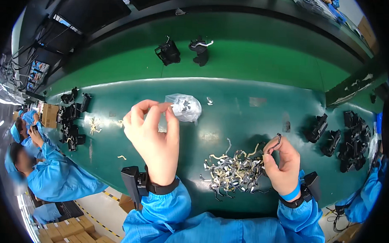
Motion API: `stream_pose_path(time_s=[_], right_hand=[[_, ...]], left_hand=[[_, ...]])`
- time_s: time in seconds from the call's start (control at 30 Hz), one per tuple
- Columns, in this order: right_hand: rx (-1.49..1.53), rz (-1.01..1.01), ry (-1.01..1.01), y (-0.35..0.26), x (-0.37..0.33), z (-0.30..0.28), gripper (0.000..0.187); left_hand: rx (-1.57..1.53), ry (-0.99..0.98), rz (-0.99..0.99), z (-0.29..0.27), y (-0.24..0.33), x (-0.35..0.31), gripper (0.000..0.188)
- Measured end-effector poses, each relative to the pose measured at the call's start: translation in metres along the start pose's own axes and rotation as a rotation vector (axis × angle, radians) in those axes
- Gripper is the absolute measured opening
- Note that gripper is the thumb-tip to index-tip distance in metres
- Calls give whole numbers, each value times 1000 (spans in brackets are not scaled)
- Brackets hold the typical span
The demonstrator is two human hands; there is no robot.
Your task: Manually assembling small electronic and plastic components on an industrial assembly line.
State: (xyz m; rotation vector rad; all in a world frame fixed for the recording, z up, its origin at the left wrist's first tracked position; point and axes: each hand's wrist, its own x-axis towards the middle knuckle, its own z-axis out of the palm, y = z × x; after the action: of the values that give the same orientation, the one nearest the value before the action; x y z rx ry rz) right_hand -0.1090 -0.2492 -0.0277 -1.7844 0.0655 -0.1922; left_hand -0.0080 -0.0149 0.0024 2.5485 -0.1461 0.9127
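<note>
My right hand (283,167) pinches a small dark flex cable (277,143) between thumb and forefinger. It is beside the right edge of a heap of small flex cables (235,170), mixed black, white and tan. My left hand (153,135) is raised over the table's middle, thumb and fingertips drawn together in a pinch. Whatever it may hold is too small to make out. Its fingertips overlap the left edge of a clear plastic bag (194,110) with small white and dark parts in it. Whether they touch the bag I cannot tell.
Black device housings stand at the left (70,121), the right (354,142) and the back (169,52) of the green table (246,119). Tan cables (93,126) lie to the left. A co-worker in blue (60,172) sits at the left. A post (354,88) rises at the right.
</note>
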Motion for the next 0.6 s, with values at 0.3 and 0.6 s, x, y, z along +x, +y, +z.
stream_pose_path(time_s=[0.3,0.6], right_hand=[[695,239,-300,3,5,-11,7],[1038,580,-484,-5,12,-17,13]], left_hand=[[-201,52,80,5,11,-6,18],[-634,-304,643,7,59,-41,37]])
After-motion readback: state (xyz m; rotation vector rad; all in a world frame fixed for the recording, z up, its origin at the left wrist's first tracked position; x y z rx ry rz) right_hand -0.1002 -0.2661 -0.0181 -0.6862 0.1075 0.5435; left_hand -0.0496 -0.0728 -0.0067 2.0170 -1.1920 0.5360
